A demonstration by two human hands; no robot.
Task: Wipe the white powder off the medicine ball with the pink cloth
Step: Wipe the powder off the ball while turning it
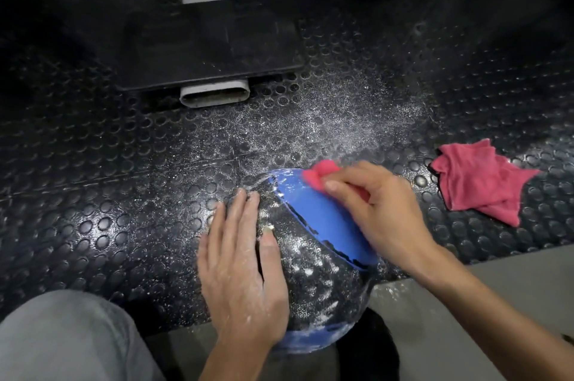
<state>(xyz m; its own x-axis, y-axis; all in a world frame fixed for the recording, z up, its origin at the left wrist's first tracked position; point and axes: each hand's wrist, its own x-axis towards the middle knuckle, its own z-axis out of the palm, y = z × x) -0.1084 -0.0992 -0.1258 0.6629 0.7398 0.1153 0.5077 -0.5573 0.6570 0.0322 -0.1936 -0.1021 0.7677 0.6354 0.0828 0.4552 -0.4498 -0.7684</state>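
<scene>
- Black rubber matting (93, 163) with raised round studs is covering the floor beyond both hands; it is meeting a smooth grey ledge (512, 284) under the right forearm.
- The medicine ball (310, 250) is sitting between the two hands, at the edge of the matting.
- The left hand (239, 265) is lying flat on the near-left side of the ball, fingers straight and close together, gripping nothing; powder is clinging to its skin.
- The right hand (379, 210) is reaching over the ball's far-right side, fingers curled, and is pinching the pink cloth (316, 177) against the blue panel.
- The cloth is bunching past the fingertips and is motion-blurred; most of it is hidden under the hand.
- White powder (307, 272) is showing in patches on the ball's black pebbled panel beside the left thumb, and is dusting the matting beyond the right hand.
- The ball's underside is out of sight.
- A second pink rag (478, 182) is lying crumpled on the matting, to the right of the right hand and apart from it.
- A grey oval tube end (215, 95) is protruding from a black flat plate (211, 48), well beyond the left fingertips.
- A grey trouser leg (68, 337) is being cut off by the frame, left of the left wrist.
</scene>
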